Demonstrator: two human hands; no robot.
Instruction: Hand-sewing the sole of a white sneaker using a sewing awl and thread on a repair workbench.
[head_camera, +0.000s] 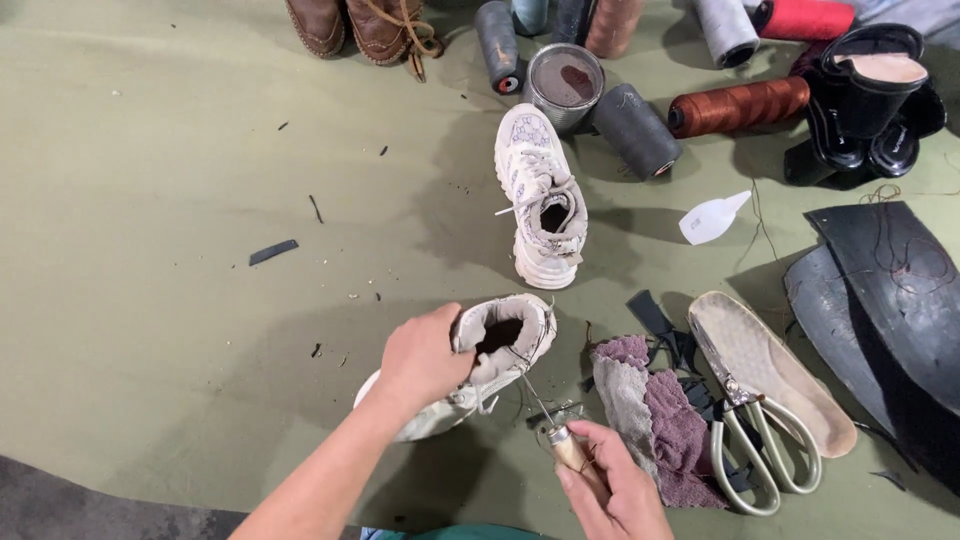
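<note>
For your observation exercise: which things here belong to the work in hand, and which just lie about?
In use: left hand gripping white shoe; right hand holding wooden-handled awl.

Lying about: second white shoe, scissors, rag, thread spools, tin, brown boots.

- The scene is lit evenly by soft, diffuse light from above.
- Soft shadows are cast on the green mat (160, 230) beneath the pale sneaker (540, 200) and the arms.
- No harsh glare is seen.
- Focus is held sharp throughout; slight wide-angle stretching is noticed at the edges.
</note>
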